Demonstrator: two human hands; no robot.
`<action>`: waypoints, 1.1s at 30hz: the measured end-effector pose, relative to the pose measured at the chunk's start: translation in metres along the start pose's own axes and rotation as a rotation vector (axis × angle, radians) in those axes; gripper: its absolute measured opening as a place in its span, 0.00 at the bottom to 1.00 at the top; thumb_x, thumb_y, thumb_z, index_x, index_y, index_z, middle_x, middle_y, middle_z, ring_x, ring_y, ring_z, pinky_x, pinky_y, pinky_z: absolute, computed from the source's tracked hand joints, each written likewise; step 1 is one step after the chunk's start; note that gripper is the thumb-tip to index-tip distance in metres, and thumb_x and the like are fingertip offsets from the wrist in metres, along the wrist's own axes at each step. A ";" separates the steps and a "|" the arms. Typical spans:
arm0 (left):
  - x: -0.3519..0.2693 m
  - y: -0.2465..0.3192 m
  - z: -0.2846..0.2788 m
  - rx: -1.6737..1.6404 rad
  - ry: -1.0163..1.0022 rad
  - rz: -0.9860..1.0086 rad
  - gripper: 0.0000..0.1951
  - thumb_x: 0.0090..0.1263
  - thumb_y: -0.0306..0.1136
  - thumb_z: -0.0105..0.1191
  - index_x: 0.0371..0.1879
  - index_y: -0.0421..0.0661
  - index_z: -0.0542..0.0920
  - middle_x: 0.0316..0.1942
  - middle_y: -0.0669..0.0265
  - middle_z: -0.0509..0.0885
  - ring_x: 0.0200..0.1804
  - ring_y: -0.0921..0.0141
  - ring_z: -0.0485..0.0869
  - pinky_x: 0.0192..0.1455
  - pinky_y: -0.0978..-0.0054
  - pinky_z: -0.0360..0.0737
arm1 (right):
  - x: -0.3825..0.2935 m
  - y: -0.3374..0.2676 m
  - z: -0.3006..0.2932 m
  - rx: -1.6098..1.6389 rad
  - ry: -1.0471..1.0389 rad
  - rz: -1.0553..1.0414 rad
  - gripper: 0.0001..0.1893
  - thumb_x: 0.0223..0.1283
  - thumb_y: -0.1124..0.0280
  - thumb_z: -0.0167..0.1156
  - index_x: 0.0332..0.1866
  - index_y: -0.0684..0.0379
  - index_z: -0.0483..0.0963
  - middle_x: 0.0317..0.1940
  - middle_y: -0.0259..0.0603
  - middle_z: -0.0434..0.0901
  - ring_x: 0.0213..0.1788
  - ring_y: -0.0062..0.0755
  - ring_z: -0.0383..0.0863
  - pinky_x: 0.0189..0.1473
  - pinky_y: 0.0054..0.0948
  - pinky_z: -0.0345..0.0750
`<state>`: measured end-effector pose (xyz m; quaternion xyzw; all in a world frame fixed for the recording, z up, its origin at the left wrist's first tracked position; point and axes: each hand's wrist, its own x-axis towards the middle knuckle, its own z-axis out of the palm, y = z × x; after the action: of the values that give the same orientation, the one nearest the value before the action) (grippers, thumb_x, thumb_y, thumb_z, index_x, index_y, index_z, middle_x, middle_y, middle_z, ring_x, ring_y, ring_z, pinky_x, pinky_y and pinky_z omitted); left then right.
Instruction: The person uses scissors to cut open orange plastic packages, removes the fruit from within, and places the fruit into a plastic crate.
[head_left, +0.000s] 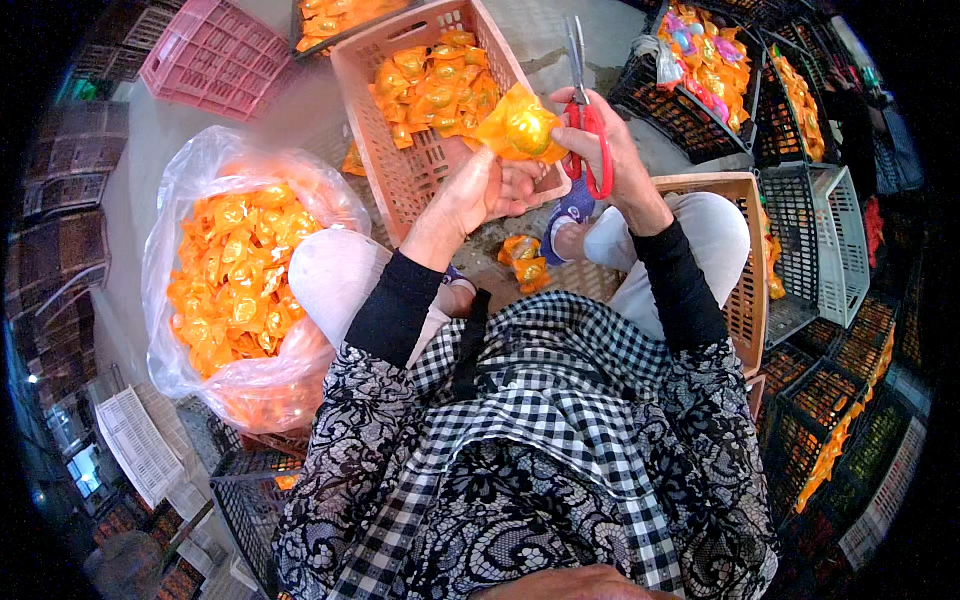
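Observation:
An orange-wrapped round item with shiny film is held between both hands, above the near right side of a pink plastic crate. My left hand supports it from below, palm up, fingers partly curled. The thumb of my right hand touches its right edge, and the same hand holds red-handled scissors with the blades pointing away from me. Many similar wrapped items lie in the crate. To my left stands a clear plastic bag full of wrapped items.
A few wrapped items lie on the floor between my feet. An upturned pink crate is at the upper left. Black crates with wrapped items stand at the right, near a tan crate beside my knee and a white crate.

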<state>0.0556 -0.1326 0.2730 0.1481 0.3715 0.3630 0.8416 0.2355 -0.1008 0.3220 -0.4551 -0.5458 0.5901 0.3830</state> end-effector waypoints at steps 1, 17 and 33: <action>-0.001 0.001 0.004 0.105 0.109 0.072 0.27 0.72 0.57 0.35 0.50 0.44 0.72 0.39 0.65 0.79 0.33 0.72 0.80 0.30 0.76 0.77 | 0.001 0.004 -0.002 0.056 0.028 -0.012 0.21 0.53 0.72 0.62 0.53 0.60 0.68 0.34 0.31 0.71 0.36 0.17 0.72 0.37 0.16 0.71; -0.012 0.007 0.010 0.029 0.007 0.493 0.21 0.67 0.30 0.50 0.58 0.36 0.68 0.51 0.62 0.77 0.52 0.72 0.77 0.54 0.72 0.76 | -0.004 0.014 0.004 0.005 -0.034 0.087 0.19 0.54 0.71 0.59 0.51 0.61 0.68 0.35 0.32 0.73 0.34 0.17 0.73 0.35 0.16 0.71; -0.007 0.001 0.005 0.011 0.097 0.546 0.14 0.66 0.25 0.54 0.50 0.37 0.75 0.45 0.62 0.80 0.47 0.71 0.81 0.48 0.73 0.80 | -0.006 0.011 0.011 -0.002 0.007 0.047 0.18 0.55 0.73 0.57 0.52 0.60 0.68 0.33 0.30 0.72 0.31 0.14 0.71 0.31 0.15 0.69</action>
<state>0.0553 -0.1369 0.2804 0.2299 0.3595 0.5812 0.6930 0.2271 -0.1108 0.3118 -0.4703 -0.5341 0.5968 0.3708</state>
